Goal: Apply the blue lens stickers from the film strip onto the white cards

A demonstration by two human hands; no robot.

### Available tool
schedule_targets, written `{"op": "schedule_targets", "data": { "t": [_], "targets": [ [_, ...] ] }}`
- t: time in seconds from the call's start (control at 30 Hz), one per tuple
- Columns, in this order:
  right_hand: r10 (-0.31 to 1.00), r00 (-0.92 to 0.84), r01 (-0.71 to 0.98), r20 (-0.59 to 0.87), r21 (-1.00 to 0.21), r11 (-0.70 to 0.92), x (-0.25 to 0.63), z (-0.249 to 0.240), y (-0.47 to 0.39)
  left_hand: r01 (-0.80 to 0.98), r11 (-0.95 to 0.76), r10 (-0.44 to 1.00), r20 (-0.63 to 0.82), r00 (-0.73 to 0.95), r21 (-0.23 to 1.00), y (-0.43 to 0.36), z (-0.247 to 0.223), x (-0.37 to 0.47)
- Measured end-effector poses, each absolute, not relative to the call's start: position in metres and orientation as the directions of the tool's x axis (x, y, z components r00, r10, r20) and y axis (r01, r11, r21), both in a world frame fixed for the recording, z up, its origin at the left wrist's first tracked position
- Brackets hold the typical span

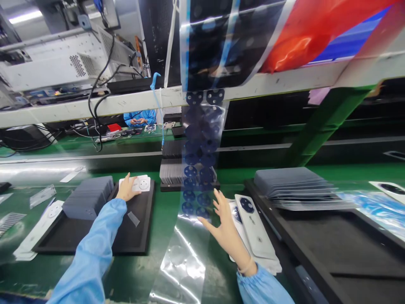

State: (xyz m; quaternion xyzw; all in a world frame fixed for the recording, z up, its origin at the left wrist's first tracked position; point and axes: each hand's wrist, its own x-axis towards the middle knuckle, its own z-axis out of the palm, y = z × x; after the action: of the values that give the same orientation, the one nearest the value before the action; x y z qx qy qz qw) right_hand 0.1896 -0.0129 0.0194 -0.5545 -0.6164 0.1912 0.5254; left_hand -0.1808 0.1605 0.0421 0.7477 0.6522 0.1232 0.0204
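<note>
My left hand [127, 188] is at the far end of the left black tray, its thumb and fingers around the end of a white phone back cover [144, 184] with a round camera outline. My right hand [224, 220] is open, fingers spread, beside a hanging clear film strip [200, 169] that carries rows of dark round camera-lens pieces. Whether a fingertip touches the film, I cannot tell. Just right of that hand lie white phone back covers [257, 228] with dark round camera areas, partly overlapping.
The left black tray [144, 228] holds grey panels [90, 196] and a small clear piece. Grey sheets [294, 185] lie on the right black tray [303, 253]. A white rail [142, 100] crosses above the bench. Beyond it, another person's hands [138, 121] work.
</note>
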Motion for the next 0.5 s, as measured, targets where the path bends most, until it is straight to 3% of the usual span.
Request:
{"op": "schedule_targets", "data": {
  "t": [0.13,0.5],
  "targets": [
    [0.942,0.048,0.243,0.332,-0.919,0.311,0.184,0.009,0.009,0.978,-0.155,0.977,0.165,0.132,0.137,0.168,0.032,-0.191],
    [0.984,-0.054,-0.004,0.171,-0.985,0.171,0.19,-0.003,0.014,0.994,-0.059,0.994,0.101,0.049,0.092,0.193,0.031,-0.199]
  ]
}}
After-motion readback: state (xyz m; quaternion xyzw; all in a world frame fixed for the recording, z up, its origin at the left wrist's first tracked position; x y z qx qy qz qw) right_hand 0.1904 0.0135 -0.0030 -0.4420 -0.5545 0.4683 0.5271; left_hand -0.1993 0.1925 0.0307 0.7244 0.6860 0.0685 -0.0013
